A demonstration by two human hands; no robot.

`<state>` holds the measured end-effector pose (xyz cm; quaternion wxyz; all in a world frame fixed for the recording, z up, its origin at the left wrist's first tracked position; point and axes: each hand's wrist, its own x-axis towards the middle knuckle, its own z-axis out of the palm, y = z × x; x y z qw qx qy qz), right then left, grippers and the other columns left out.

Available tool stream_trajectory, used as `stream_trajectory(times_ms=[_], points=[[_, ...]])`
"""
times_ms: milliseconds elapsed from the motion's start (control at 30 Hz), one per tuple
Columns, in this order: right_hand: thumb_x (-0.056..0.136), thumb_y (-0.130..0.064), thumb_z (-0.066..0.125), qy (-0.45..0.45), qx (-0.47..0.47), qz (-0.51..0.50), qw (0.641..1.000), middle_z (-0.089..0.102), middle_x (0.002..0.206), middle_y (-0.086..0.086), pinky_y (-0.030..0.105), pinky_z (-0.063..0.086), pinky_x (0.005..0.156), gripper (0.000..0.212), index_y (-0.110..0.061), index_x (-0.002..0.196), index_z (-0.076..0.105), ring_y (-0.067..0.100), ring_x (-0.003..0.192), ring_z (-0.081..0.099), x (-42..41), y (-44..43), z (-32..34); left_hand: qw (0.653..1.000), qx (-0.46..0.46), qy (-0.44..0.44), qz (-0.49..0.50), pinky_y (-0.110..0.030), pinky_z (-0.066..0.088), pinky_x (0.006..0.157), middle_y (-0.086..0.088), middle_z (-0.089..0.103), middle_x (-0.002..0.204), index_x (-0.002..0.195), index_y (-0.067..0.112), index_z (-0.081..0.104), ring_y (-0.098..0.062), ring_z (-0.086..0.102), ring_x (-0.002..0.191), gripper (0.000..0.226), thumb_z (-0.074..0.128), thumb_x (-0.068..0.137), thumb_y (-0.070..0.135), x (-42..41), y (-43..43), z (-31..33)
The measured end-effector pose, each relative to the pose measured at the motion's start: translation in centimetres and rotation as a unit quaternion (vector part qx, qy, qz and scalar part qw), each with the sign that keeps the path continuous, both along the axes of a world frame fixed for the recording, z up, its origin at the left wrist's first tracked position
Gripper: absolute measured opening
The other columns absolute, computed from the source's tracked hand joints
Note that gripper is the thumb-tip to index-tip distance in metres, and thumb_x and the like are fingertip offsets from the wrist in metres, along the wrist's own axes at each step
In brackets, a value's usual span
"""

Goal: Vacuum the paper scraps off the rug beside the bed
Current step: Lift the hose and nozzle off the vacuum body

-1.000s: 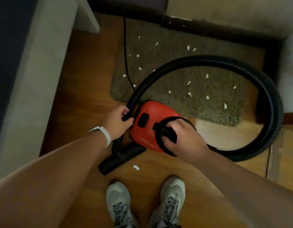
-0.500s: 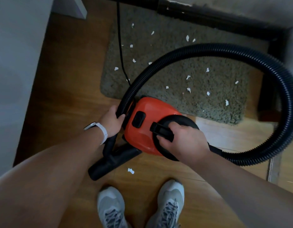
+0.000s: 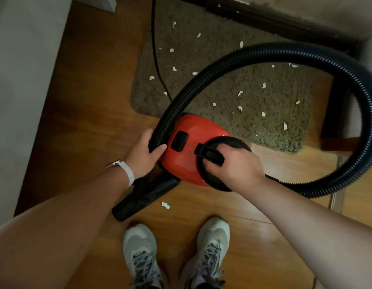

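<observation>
Curls the left hand (image 3: 143,155) round the ribbed black hose (image 3: 306,52), fingers and thumb closed on it just beside the canister. Leaves the floor nozzle (image 3: 143,197) lying on bare boards (image 3: 87,122) below, near one stray scrap (image 3: 165,205). Steadies the red canister vacuum (image 3: 191,142) by its black carry handle (image 3: 210,155), right hand (image 3: 237,165) wrapped firmly round it. Appears not to have begun cleaning yet, judging by the paper scraps (image 3: 240,109) strewn right across the shaggy rug (image 3: 264,132) beyond.

Black hose (image 3: 264,54) looping over the rug (image 3: 254,105), power cord (image 3: 158,65) crossing its left part, open rug between them, bare wooden floor (image 3: 93,105) at left
</observation>
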<state>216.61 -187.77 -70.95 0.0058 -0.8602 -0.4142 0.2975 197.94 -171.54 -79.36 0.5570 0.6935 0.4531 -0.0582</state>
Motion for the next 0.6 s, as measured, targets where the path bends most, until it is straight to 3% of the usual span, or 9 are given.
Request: stream_trajectory(times_ms=[133, 267, 400, 500, 600], points=[[0.088, -0.060, 0.055, 0.016, -0.009, 0.006, 1.000, 0.056, 0.071, -0.006, 0.031, 0.041, 0.058, 0.035, -0.025, 0.082, 0.055, 0.026, 0.078, 0.064, -0.8, -0.1, 0.7, 0.999, 0.016, -0.039, 0.018, -0.029, 0.049, 0.072, 0.020, 0.060, 0.096, 0.125, 0.033, 0.048, 0.001, 0.061, 0.084, 0.029, 0.060, 0.098, 0.031, -0.8, -0.7, 3.4], [0.090, -0.059, 0.053, 0.012, -0.017, 0.074, 0.997, 0.041, 0.059, -0.011, 0.029, 0.035, 0.050, 0.033, -0.029, 0.078, 0.046, 0.017, 0.065, 0.052, -3.1, 0.0, 1.8, 0.993, 0.010, -0.066, 0.093, -0.034, 0.053, 0.065, 0.015, 0.061, 0.081, 0.108, 0.057, 0.044, -0.008, 0.062, 0.067, 0.032, 0.060, 0.099, 0.031, -3.3, -0.8, 7.3], [0.091, -0.058, 0.051, 0.036, -0.021, 0.141, 0.989, 0.046, 0.062, -0.011, 0.029, 0.038, 0.050, 0.030, -0.030, 0.080, 0.047, 0.017, 0.065, 0.055, -6.1, 1.8, 3.1, 0.988, 0.017, -0.073, 0.136, -0.018, 0.045, 0.061, 0.016, 0.060, 0.082, 0.116, 0.047, 0.044, 0.005, 0.060, 0.063, 0.032, 0.060, 0.099, 0.024, -7.2, -0.6, 10.6], [0.092, -0.058, 0.051, 0.053, -0.015, 0.185, 0.981, 0.051, 0.067, -0.010, 0.029, 0.038, 0.048, 0.029, -0.031, 0.082, 0.048, 0.015, 0.064, 0.053, -8.7, 4.1, 3.8, 0.983, 0.010, -0.059, 0.171, -0.018, 0.044, 0.060, 0.023, 0.063, 0.076, 0.118, 0.044, 0.047, 0.005, 0.060, 0.063, 0.032, 0.062, 0.098, 0.024, -10.6, -0.3, 12.3], [0.094, -0.057, 0.048, 0.078, -0.024, 0.241, 0.967, 0.057, 0.075, -0.008, 0.035, 0.048, 0.057, 0.030, -0.029, 0.086, 0.048, 0.017, 0.071, 0.059, -11.8, 6.4, 4.1, 0.974, 0.001, -0.069, 0.216, -0.025, 0.048, 0.055, 0.021, 0.064, 0.071, 0.112, 0.053, 0.050, -0.004, 0.059, 0.056, 0.034, 0.064, 0.097, 0.025, -13.5, -0.4, 13.8]])
